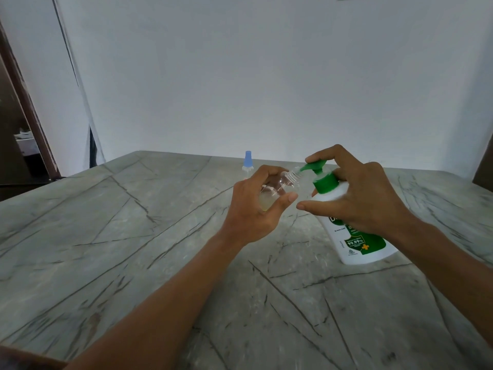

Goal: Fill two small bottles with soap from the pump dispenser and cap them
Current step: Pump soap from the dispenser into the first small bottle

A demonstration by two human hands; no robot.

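Note:
My left hand [256,206] grips a small clear bottle [277,186], tilted so its threaded open neck meets the green spout of the pump dispenser [354,244]. Pale yellowish soap lies in the bottle's lower end. My right hand [357,196] wraps the white dispenser's neck, with the index finger lying on top of the green pump head [316,166]. The dispenser stands on the table, leaning slightly left. A second small clear bottle [247,165] with a blue cap stands upright behind my left hand, partly hidden by it.
The grey marble-patterned table [133,249] spreads wide in front and to the left. A white wall rises behind it. A dark doorway stands at the far left, and a dark object shows at the right edge.

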